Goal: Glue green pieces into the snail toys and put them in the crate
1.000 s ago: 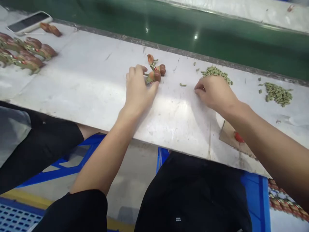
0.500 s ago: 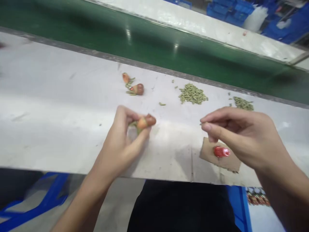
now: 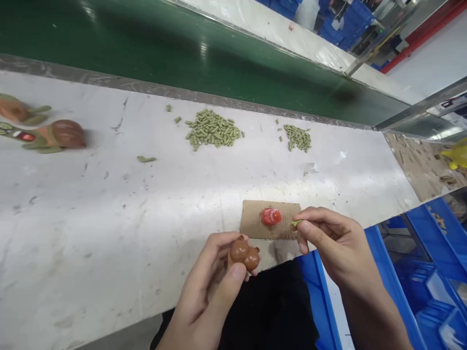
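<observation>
Near the table's front edge, my left hand (image 3: 215, 282) is closed around a small brown figurine (image 3: 245, 253); two rounded brown lobes with little stubs face up, and the fingers cover the rest. My right hand (image 3: 328, 238) pinches a tiny green piece (image 3: 296, 223) between thumb and fingertips, apart from the figurine. Between and beyond the hands, a red bottle-like item (image 3: 271, 217) stands on a piece of cardboard (image 3: 251, 221). Farther back lie a larger pile of green pieces (image 3: 213, 129) and a smaller green pile (image 3: 298, 137).
Similar brown and green figurines (image 3: 67, 134) lie at the far left of the white table (image 3: 109, 218). One loose green piece (image 3: 146, 159) rests nearer the middle. A green conveyor belt (image 3: 146, 53) runs behind. Blue bins (image 3: 434, 243) stand below at right.
The view has swung to the right. My left hand has come close to the cardboard, and the figurine in it now shows its brown lobes. My right hand keeps its pinch.
</observation>
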The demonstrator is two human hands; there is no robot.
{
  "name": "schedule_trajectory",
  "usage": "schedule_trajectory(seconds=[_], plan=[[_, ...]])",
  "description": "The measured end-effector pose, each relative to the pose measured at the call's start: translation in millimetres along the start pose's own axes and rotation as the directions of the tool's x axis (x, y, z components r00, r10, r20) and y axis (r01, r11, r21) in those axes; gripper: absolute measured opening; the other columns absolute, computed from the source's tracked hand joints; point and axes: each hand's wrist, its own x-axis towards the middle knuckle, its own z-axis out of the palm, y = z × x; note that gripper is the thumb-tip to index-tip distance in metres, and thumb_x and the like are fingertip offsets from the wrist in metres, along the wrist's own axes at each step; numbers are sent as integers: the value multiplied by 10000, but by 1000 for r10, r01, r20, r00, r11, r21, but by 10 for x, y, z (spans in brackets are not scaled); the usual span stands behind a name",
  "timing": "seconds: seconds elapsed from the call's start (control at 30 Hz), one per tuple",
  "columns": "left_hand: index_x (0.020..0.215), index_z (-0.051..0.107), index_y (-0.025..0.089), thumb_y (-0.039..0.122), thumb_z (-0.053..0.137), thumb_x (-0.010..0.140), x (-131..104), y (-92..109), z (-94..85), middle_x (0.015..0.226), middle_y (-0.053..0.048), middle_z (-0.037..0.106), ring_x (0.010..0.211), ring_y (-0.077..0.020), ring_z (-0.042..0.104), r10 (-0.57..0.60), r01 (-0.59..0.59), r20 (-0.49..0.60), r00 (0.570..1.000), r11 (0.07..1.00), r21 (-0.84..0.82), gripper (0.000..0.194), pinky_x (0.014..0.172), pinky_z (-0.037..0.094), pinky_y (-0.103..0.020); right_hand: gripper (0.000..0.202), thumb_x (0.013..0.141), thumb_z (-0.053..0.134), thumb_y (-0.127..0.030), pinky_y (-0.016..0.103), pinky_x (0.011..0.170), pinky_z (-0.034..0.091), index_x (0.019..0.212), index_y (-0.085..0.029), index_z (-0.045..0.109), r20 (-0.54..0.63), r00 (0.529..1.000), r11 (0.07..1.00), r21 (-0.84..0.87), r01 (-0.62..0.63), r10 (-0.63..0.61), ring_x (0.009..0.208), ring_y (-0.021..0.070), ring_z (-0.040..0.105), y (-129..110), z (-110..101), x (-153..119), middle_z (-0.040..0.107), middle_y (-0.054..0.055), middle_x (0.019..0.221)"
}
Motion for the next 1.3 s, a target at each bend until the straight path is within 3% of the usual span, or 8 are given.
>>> schedule_trajectory(seconds=[0.13,0.23,0.4,0.53,0.8,1.03,1.13,1.3], plan=[[1303,769,334,613,726,1146,151,-52,65,1070,-36,791,959,-218,747,138,-144,55,989,983,116,324,931,676,-320,142,1045,866,-223,240,665,613,1046,-335,954,-76,982,952,-270,146,-173,775,144,737,85,-112,12,805,9,932],[1357,751,357,484,682,1195,258,-114,93,1063,-20,799,911,-194,756,292,-321,151,944,920,226,217,852,672,-289,157,1076,829,-204,274,734,618,1093,-316,937,-49,966,892,-397,215,-255,881,169,740,110,-111,28,798,15,993],[1417,718,346,370,614,1222,299,-208,132,1017,-9,775,853,-184,745,426,-463,182,886,838,290,221,766,655,-277,182,1125,786,-186,266,723,623,1124,-313,916,27,972,884,-411,223,-233,865,149,740,104,-55,65,803,-4,1036],[1443,667,322,289,590,1208,312,-236,163,946,1,756,803,-180,757,502,-573,282,818,750,330,250,684,620,-268,197,1134,769,-151,241,777,650,1116,-289,908,62,968,886,-393,247,-243,905,137,758,138,-31,112,806,-10,1044],[1308,622,278,168,598,1110,384,-159,304,998,23,767,816,-139,768,546,-644,357,758,544,538,228,757,627,-252,214,1113,759,-88,234,766,658,1105,-252,896,82,958,852,-442,281,-273,881,138,750,193,-10,175,791,-3,1027],[1295,604,257,161,602,1099,380,-165,319,1007,21,755,837,-142,755,551,-655,388,738,451,606,219,753,606,-257,209,1118,746,-65,220,785,651,1089,-212,891,117,952,844,-441,305,-283,923,134,783,184,20,204,797,9,1033],[1296,611,249,171,604,1105,374,-186,317,1007,11,748,858,-158,757,547,-652,392,740,439,618,206,785,617,-279,211,1101,762,-43,219,798,661,1114,-206,896,142,947,841,-435,321,-289,924,131,792,175,21,194,807,9,1049],[1306,611,270,167,610,1106,373,-183,304,1017,13,767,836,-168,765,531,-636,369,763,512,578,225,734,606,-286,226,1113,753,-61,231,810,679,1138,-232,898,114,950,844,-438,310,-290,952,146,801,159,-1,155,816,13,1068]])
